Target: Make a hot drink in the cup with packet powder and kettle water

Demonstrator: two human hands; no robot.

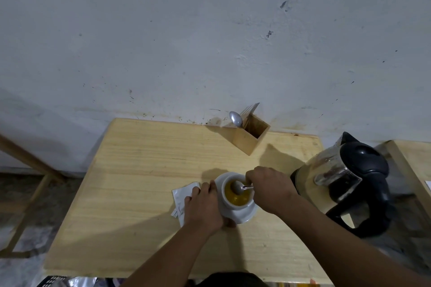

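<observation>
Wooden table, pale top, back edge against the wall.

Kettle at the right edge, steel body, black lid and handle. We judge it heavy if water remains in it, and hot on the metal; the black handle is the place to take it. Water level cannot be read. Its base is cut off by the table's right edge and shadow.

Wooden cutlery box at the back edge, a spare spoon and forks standing in it.

Saucer right of centre on the table, near the kettle. Cup sits on it, white, holding amber-yellow liquid. We take both for ceramic: stiff, breakable, smooth, likely hot at the wall. Saucer rim looks the safer hold. Any cup handle is hidden.

Left hand rests against the saucer's left rim, fingers curled to steady it; how firmly it grips, we cannot tell, since the fingertips are under the palm.

Right hand is pinched shut on the stem of the spoon, bowl dipped in the drink. Light, rigid metal; it may warm up.

Torn packet lies flat just left of the saucer, partly under the left hand. Thin, limp, weightless; its print is unreadable, and whether powder is left inside cannot be seen.

We judge this the stirring step.
</observation>
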